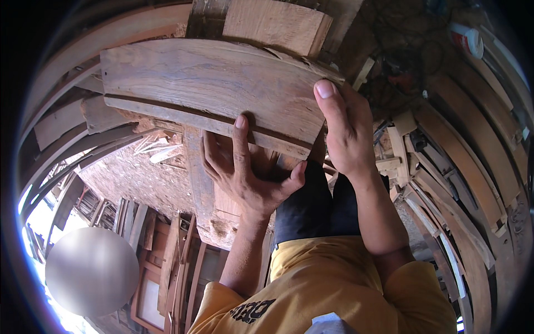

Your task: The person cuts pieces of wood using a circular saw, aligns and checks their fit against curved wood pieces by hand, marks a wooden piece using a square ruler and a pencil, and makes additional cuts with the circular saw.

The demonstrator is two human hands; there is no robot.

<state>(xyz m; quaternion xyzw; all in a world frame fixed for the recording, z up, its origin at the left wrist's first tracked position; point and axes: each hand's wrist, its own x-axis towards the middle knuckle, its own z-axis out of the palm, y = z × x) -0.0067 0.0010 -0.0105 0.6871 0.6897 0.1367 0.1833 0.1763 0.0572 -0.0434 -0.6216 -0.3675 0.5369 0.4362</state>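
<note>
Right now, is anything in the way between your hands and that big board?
Nothing visible. The right hand holds the wooden board at its right end, and the left hand touches its near edge.

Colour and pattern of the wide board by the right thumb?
Greyish brown with darker wavy grain on the board; head view.

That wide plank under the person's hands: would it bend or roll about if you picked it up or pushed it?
The plank would probably stay stiff, since it looks like solid wood with visible grain. It seems unlikely to roll, given its broad face and straight-sided shape. It may feel rather heavy, being both long and wide.
</note>
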